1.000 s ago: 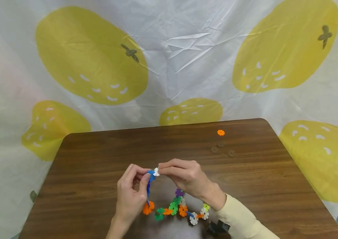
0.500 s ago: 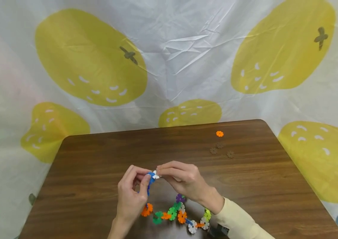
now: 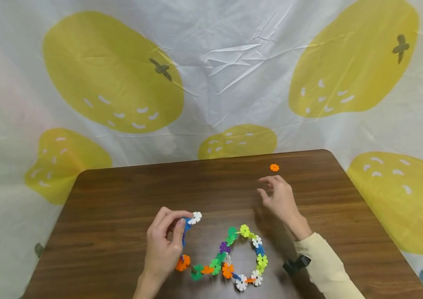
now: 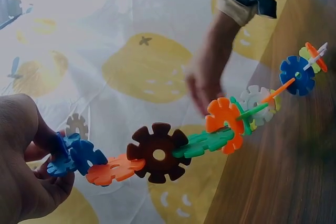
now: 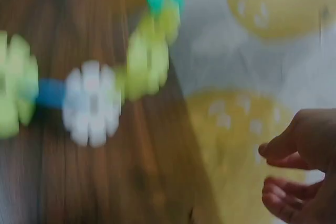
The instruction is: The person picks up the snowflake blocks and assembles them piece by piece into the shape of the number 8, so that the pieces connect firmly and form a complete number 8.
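Observation:
My left hand (image 3: 163, 241) pinches a blue notched flower disc (image 4: 86, 156) near one end of a chain of interlocking discs. A white disc (image 3: 195, 218) sits at that end, just past the fingertips. From there the chain drops through an orange disc (image 3: 183, 263) to the table, then runs right into a ring of green, yellow, white, blue and purple discs (image 3: 244, 231). Over the table's right side hovers my right hand (image 3: 280, 201), thumb and fingers apart with nothing visible between them. In the right wrist view the chain is blurred.
A lone orange disc (image 3: 274, 167) lies near the far edge of the brown table (image 3: 140, 187), beyond my right hand. Behind the table hangs a white cloth (image 3: 211, 91) with yellow fruit prints. A dark device (image 3: 296, 264) is at the right cuff.
My right hand has left the white disc and moved right and away, covering the spot where brown discs lay. The white disc stays attached to the blue one; my left hand keeps its hold.

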A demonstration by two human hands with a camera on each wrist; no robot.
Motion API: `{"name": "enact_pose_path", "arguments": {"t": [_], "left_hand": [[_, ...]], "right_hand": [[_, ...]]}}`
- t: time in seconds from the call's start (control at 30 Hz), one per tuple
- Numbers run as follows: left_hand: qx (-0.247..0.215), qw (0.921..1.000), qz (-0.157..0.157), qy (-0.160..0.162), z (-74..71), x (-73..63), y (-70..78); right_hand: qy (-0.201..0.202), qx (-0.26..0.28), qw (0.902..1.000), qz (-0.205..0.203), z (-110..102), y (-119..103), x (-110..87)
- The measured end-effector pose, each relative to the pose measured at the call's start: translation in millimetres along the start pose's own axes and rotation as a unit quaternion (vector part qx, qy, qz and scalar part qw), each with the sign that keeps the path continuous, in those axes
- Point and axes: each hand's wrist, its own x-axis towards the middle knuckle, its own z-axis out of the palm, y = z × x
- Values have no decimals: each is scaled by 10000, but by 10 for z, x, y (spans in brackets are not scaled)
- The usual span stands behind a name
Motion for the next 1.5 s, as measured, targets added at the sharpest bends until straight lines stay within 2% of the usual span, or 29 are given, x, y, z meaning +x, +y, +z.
{"name": "enact_pose_path", "arguments": {"t": [0.07,0.13,0.3,0.43,0.63,0.77,0.9,1.03,1.13,1.3,1.5], "left_hand": [[-38,10000,12,11,1,1,0],[-35,10000,10,-11,3,-1,3],[-83,9998,-122,-136,8,-9,17],[-125,9996,-155,-207,14,-9,19],[-83,9994,-205,-260,17,-7,17],[-54,9993,-257,-270,18,-7,10],[-50,9993,-233,-277,22,-10,5],[-126,9992,-246,-272,26,-12,5],[-233,9991,-279,-227,23,-19,8],[-398,9986,-283,-194,21,-27,14],[-519,9981,-210,-248,23,-28,18]], "right_hand": [[-176,-209,9977,615,-37,219,16],[-340,-433,9928,1063,-67,411,14],[-582,-843,9788,1772,-124,731,-46],[-779,-936,9706,2076,-127,843,-75],[-947,-825,9685,2152,-134,915,-75],[-893,-796,9713,2057,-155,933,-67],[-630,-535,9801,1806,-162,880,-66],[-308,109,9907,1323,-140,658,-48],[-111,815,9922,935,-120,379,-11],[8,1974,9798,309,-93,-84,-2],[-136,2980,9541,-250,-25,-517,-62]]}}
